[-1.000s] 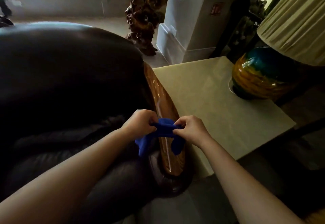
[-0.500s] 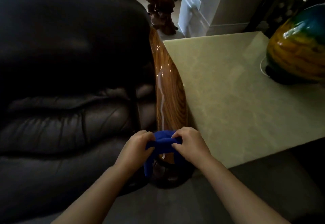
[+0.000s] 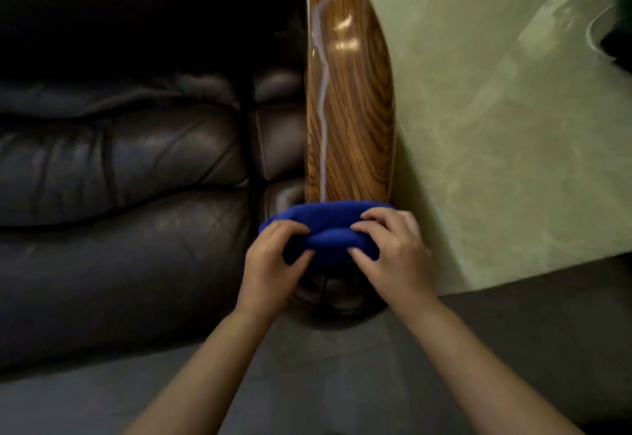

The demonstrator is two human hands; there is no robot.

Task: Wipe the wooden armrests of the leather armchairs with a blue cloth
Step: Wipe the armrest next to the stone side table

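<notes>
A glossy wooden armrest with striped grain runs away from me along the right side of a dark leather armchair. A blue cloth is bunched across the armrest's near end. My left hand grips the cloth's left part and my right hand grips its right part, both pressing it onto the wood. The armrest's rounded front tip is partly hidden beneath the cloth and my hands.
A pale green stone-topped side table stands tight against the armrest's right side. A dark lamp base shows at the table's far right edge. Grey floor lies under my forearms.
The view has dropped and closed in on the armrest. Both hands have spread the cloth wider across the armrest's near end; the carved sculpture and most of the lamp have left the view.
</notes>
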